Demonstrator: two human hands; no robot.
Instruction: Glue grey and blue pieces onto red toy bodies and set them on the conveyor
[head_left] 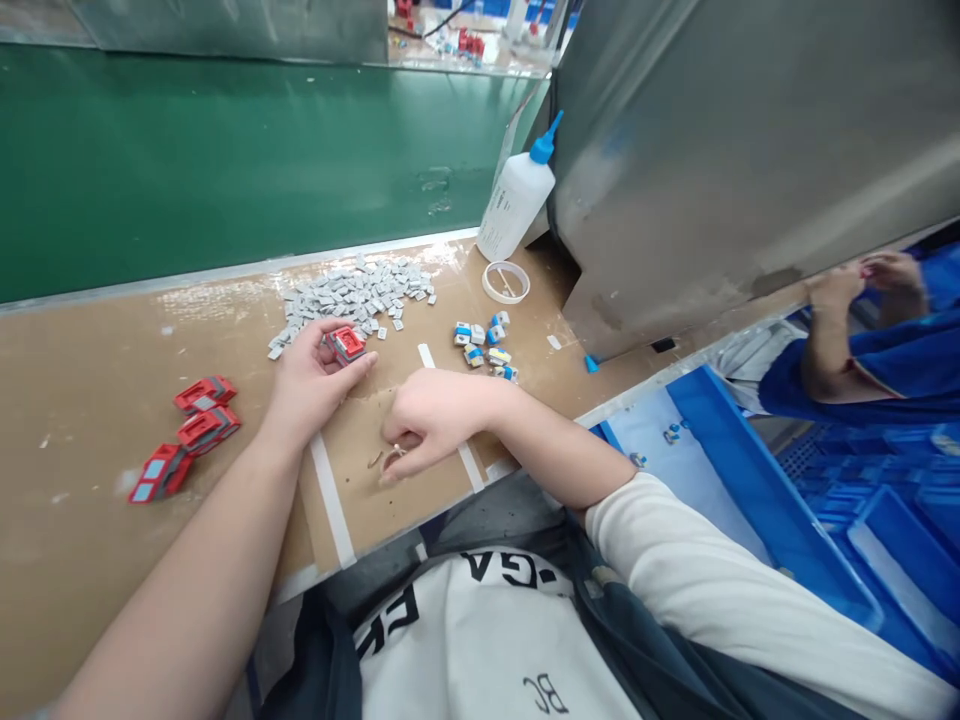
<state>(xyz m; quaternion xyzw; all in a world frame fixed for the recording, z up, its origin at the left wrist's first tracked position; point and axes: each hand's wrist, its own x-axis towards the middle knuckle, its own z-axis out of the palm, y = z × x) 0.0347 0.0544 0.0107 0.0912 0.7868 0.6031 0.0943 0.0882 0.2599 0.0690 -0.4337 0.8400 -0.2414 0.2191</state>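
My left hand (311, 378) is closed around a small red and grey plastic toy part (348, 344), its hollow red side facing up. Close by on the right, my right hand (433, 418) is bent down over the table with thumb and fingers drawn together. A thin, pale tip (375, 460) shows by its fingers; what it belongs to I cannot make out. Several similar red and grey toy parts (208, 427) lie left of my left forearm. Beyond my left hand spreads a pile of small grey plastic pieces (352, 295).
Small white, blue and yellow parts (474, 354) sit right of centre. Behind them are a shallow white round dish (506, 283) and a white squeeze bottle (517, 200) with a blue nozzle. A metal panel (735, 170) stands right. Blue trays (772, 500) and another person's arm (829, 340) are beyond.
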